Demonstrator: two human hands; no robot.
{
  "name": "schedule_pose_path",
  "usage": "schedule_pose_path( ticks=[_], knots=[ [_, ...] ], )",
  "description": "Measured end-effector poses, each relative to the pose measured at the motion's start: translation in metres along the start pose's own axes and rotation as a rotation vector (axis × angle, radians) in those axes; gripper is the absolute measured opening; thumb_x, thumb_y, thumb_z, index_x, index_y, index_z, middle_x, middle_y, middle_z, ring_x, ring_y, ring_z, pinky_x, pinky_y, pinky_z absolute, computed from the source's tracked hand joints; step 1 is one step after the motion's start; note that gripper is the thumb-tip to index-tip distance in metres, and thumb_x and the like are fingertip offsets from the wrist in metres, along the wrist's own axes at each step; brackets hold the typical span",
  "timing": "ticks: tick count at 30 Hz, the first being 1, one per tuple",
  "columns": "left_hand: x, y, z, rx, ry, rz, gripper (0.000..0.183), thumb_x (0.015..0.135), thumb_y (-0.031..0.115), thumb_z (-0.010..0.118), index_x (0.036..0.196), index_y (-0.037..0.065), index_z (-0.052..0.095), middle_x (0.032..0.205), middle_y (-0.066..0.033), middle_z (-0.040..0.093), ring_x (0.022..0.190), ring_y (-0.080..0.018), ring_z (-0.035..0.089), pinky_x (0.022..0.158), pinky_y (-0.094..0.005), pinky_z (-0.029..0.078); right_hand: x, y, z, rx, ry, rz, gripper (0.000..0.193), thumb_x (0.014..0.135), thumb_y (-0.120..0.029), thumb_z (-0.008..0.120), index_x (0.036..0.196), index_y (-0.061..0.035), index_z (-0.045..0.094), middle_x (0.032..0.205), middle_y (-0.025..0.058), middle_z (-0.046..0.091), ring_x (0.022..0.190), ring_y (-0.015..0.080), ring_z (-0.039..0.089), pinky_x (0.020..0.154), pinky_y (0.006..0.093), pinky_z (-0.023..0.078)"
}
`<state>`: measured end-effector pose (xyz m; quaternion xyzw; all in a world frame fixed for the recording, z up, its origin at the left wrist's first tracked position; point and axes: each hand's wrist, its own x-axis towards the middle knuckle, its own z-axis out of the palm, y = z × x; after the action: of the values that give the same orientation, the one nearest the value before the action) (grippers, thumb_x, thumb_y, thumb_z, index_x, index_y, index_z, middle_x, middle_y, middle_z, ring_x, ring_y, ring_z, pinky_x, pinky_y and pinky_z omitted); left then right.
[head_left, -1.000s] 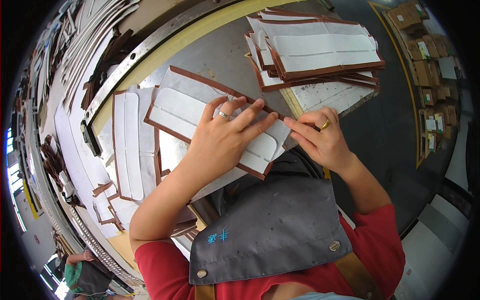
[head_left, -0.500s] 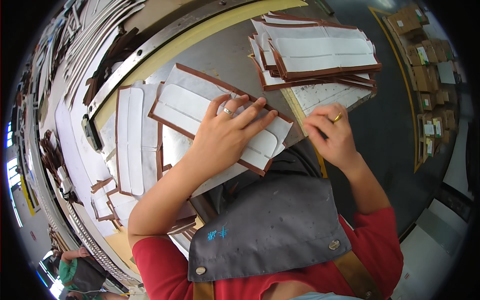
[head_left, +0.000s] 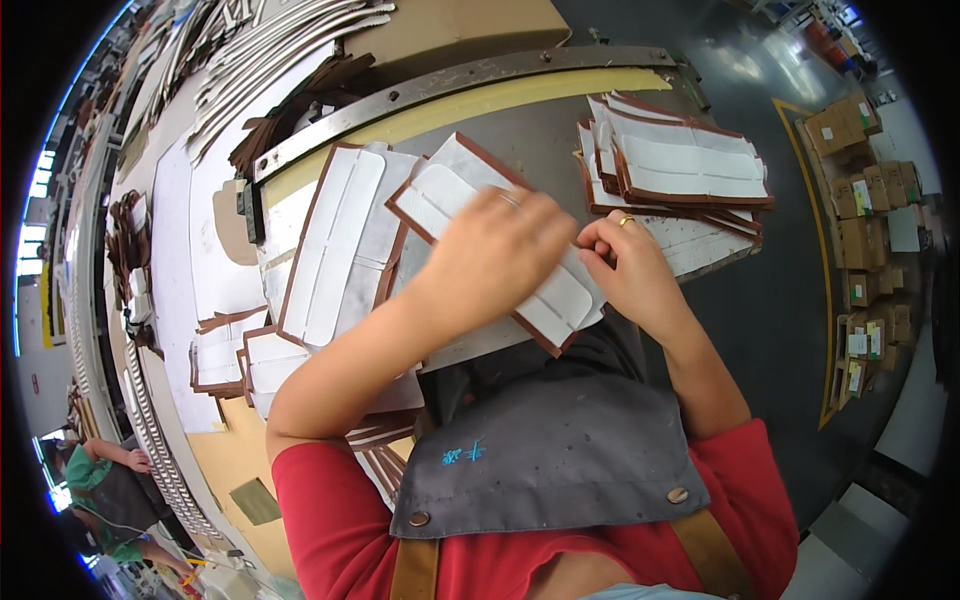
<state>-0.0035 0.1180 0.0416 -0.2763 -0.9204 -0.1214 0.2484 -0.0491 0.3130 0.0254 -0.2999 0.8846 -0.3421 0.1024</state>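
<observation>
A white-faced rectangular panel with brown folded edges (head_left: 437, 192) lies slantwise on the bench in front of me. Over its middle is my left hand (head_left: 503, 252), smeared by motion and hiding part of the panel. My right hand (head_left: 635, 272) is at the panel's right end, thumb and forefinger pinched together. What those fingertips hold, if anything, is too small to make out. Partly beneath the panel's left side lies another brown-edged white panel (head_left: 335, 240). A stack of similar panels (head_left: 690, 165) sits at the far right of the bench.
A metal rail (head_left: 440, 72) runs along the bench's far side beside a yellow strip (head_left: 470, 100). More brown-edged pieces (head_left: 225, 350) lie at left. Long pale strips (head_left: 270, 65) are heaped beyond the rail. Cardboard boxes (head_left: 855, 205) line the right; another person (head_left: 110, 490) works at lower left.
My left hand has left its flat, spread pose on the panel and come rightward. The right hand has closed in on the panel's right end. The whole view has shifted somewhat.
</observation>
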Motion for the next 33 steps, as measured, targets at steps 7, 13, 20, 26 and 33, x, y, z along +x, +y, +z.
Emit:
schedule_pose_path(
  ticks=[7,13,20,26,33],
  knots=[
    [-0.045,-0.075,-0.05,0.344,-0.583,-0.922,0.039,0.093,0.038,0.044,0.089,0.002,0.058,0.082,-0.0182,0.063,0.075,-0.0363,0.064,0.066,-0.0449,0.051,0.031,0.005,-0.134,0.204,0.146,-0.024,0.008,0.086,-0.008,0.058,0.092,-0.0031,0.061,0.088,-0.0017,0.06,0.085,0.0066,0.054,0.075,0.0222,0.044],
    [-0.053,-0.061,-0.014,0.324,-0.465,-0.748,0.039,0.092,0.036,0.046,0.117,0.005,0.049,0.119,-0.0206,0.052,0.103,-0.0373,0.057,0.077,-0.0468,0.052,0.076,0.112,-0.204,0.133,0.114,0.175,0.017,0.085,-0.009,0.06,0.101,-0.0037,0.064,0.091,0.002,0.062,0.086,0.0096,0.057,0.077,0.0235,0.045],
    [-0.066,-0.074,0.01,0.094,-0.305,-0.541,0.043,0.091,0.028,0.049,0.127,0.006,0.043,0.143,-0.0142,0.035,0.132,-0.036,0.031,0.108,-0.0501,0.025,0.124,0.02,-0.078,-0.138,0.129,-0.224,0.026,0.088,-0.014,0.056,0.112,-0.0048,0.062,0.109,0.0089,0.064,0.101,0.0198,0.059,0.089,0.0299,0.044],
    [-0.07,-0.09,-0.011,0.113,-0.368,-0.722,0.045,0.092,0.031,0.048,0.131,0.007,0.042,0.138,-0.0152,0.04,0.129,-0.0347,0.036,0.107,-0.0504,0.024,0.152,-0.021,0.056,-0.344,0.05,-0.576,0.031,0.089,-0.02,0.054,0.115,-0.0024,0.058,0.121,0.0138,0.057,0.112,0.0306,0.053,0.096,0.0377,0.042],
    [-0.102,-0.109,-0.029,0.416,-0.392,-0.867,0.049,0.093,0.042,0.044,0.133,0.015,0.042,0.136,-0.0169,0.042,0.127,-0.0347,0.038,0.105,-0.0529,0.026,0.163,-0.009,0.062,-0.622,0.132,-0.53,0.038,0.093,-0.023,0.048,0.124,-0.0023,0.051,0.129,0.0121,0.052,0.12,0.0284,0.048,0.106,0.0403,0.032]
  ],
)
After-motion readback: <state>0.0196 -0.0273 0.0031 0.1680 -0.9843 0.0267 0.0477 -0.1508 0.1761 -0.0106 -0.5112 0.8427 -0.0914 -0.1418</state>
